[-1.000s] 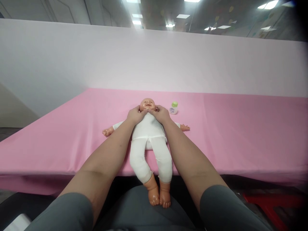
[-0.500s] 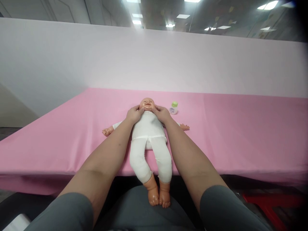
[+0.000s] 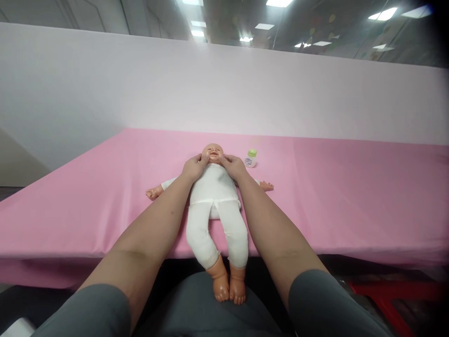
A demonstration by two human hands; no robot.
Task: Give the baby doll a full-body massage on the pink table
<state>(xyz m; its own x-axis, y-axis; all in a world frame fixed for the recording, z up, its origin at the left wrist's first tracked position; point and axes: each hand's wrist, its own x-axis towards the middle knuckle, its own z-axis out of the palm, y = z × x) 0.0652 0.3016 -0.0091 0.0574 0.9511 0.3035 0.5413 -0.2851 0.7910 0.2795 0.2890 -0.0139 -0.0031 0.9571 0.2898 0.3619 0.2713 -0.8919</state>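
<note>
A baby doll (image 3: 213,187) in a white cloth suit lies on its back, head away from me, arms spread, bare feet hanging past the near table edge. My left hand (image 3: 195,167) cups the left side of its head, thumb pressed to the cheek by the mouth. On the other side my right hand (image 3: 233,166) mirrors this, its thumb on the opposite cheek. The fingers of both hands curl beside and partly behind the head, so their tips are hidden. Just right of my right hand stands a small clear bottle (image 3: 250,161) with a green cap and a printed label.
Pink sheeting (image 3: 351,196) covers the wide table under the doll. Behind it rises a white partition (image 3: 224,89), with glass and ceiling-light reflections above. A red stool-like object (image 3: 393,299) is at the lower right, below the table edge.
Both thumbs have shifted slightly upward along the doll's cheeks, toward the corners of its mouth. The view has moved a little; doll and bottle keep their places on the table.
</note>
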